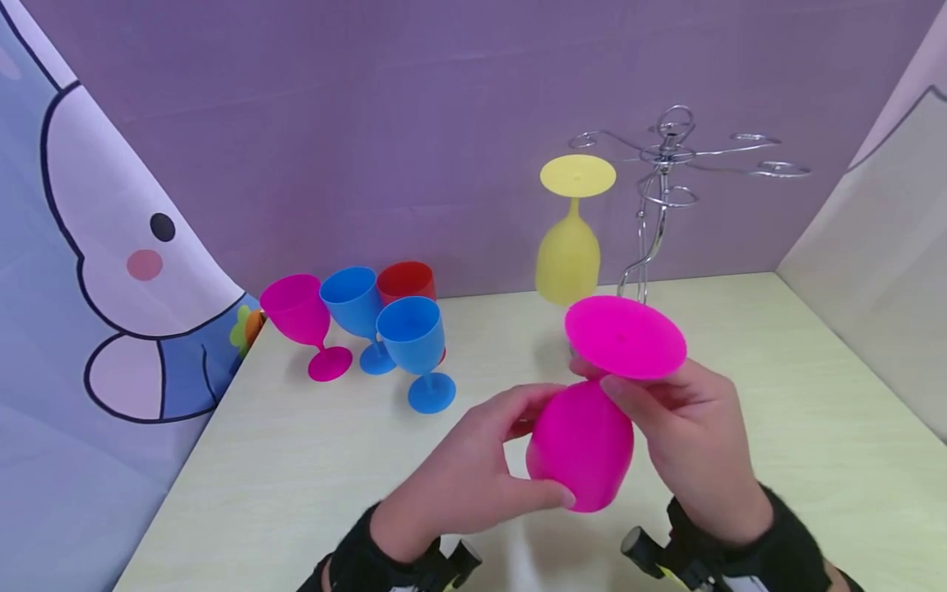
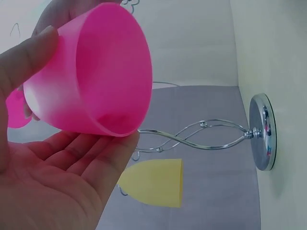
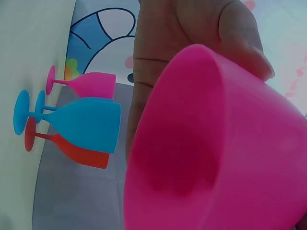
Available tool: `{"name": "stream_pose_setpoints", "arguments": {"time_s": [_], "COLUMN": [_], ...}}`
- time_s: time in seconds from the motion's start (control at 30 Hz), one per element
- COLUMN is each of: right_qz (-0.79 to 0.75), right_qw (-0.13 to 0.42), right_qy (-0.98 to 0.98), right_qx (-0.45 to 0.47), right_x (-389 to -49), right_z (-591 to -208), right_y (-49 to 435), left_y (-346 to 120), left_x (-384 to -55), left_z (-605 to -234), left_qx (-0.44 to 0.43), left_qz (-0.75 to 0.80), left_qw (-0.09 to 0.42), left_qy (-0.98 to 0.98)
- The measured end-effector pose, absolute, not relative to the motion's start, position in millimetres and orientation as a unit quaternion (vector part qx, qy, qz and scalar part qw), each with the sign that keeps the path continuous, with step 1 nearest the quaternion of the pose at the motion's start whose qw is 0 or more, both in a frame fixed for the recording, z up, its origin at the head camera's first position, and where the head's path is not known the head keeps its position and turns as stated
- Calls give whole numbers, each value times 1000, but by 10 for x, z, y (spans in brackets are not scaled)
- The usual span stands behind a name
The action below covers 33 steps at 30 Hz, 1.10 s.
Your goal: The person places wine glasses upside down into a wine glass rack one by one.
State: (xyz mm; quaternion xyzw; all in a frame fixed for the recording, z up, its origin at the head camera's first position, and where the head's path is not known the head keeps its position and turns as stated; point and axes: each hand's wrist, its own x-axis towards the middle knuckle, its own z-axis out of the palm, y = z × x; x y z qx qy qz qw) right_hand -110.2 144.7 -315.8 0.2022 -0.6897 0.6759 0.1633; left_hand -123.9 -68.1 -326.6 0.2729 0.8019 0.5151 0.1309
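A pink plastic goblet (image 1: 580, 448) is held upside down over the table, its round foot uppermost and tilted. My left hand (image 1: 469, 473) grips the bowl, with the thumb on the near side and the fingers behind. The right hand (image 1: 699, 440) pinches the stem just under the foot, partly hiding it. In the left wrist view the goblet's open mouth (image 2: 115, 69) shows it hollow inside. Behind the hands, a yellow goblet (image 1: 568, 255) hangs upside down by its foot from an arm of a chrome wire rack (image 1: 669, 156).
Upright at the table's back left stand another pink goblet (image 1: 299, 308), two blue goblets, the nearer one (image 1: 412, 333) in front, and a red goblet (image 1: 407, 279). The rack's round base (image 2: 263, 132) rests on the pale tabletop (image 1: 296, 493). A purple backdrop (image 1: 370, 148) rises behind.
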Motion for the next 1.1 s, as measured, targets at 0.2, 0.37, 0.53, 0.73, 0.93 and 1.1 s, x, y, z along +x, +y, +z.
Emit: {"name": "stream_pose_setpoints", "arguments": {"time_s": [0.2, 0.37, 0.53, 0.73, 0.93, 1.1], "right_qz": [691, 695, 681, 672, 643, 631], "right_qw": [154, 122, 114, 84, 53, 45], "right_qy": [-675, -672, -684, -693, -726, -740], "right_qx": [207, 223, 235, 248, 238, 229], "right_x": [-1106, -1130, -1148, -1190, -1216, -1242], "right_z": [-3181, -3179, -3197, -3223, -3211, -3212], "right_y": [1483, 1481, 1466, 1429, 1410, 1401], "left_y": [-739, -807, -834, -842, -806, -771], "left_x": [-1215, -1205, -1207, -1200, -1197, -1210], "left_z": [-3197, -3155, -3160, -3161, -3171, -3199], "left_qx": [269, 262, 265, 263, 265, 255], "left_qz": [544, 576, 628, 661, 657, 648], "left_qw": [89, 47, 12, -39, -46, -34], "left_qy": [789, 773, 732, 701, 704, 717]}}
